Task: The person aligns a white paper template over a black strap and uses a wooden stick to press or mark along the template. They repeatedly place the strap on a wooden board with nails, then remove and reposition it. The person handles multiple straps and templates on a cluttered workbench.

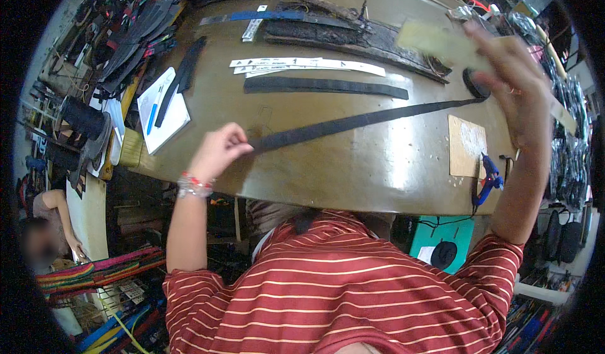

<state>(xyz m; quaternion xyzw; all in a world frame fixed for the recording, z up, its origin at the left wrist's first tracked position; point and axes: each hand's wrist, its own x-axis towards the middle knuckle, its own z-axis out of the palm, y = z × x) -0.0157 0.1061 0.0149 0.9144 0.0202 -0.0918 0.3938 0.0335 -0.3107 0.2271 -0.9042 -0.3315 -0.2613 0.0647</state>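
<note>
My left hand (222,150) pinches the near-left end of a long black strap (353,122). The strap runs taut-looking across the table, up to a small black roll (476,83) at the right. Over that roll is my right hand (517,80), smeared by motion. A pale yellow, flat strip (435,42), also blurred, sticks out on both sides of the right hand, which appears to grip it. Beyond the strap lie a second, shorter black strap (324,87) and several white paper strips (302,64) with printed marks.
A blue glue gun (486,184) stands by a glue-spotted board (467,146) at the right. White paper with a blue pen (152,119) and a brush (131,148) lie left. Dark worn boards (378,44) lie at the back. Another person (53,221) is at far left.
</note>
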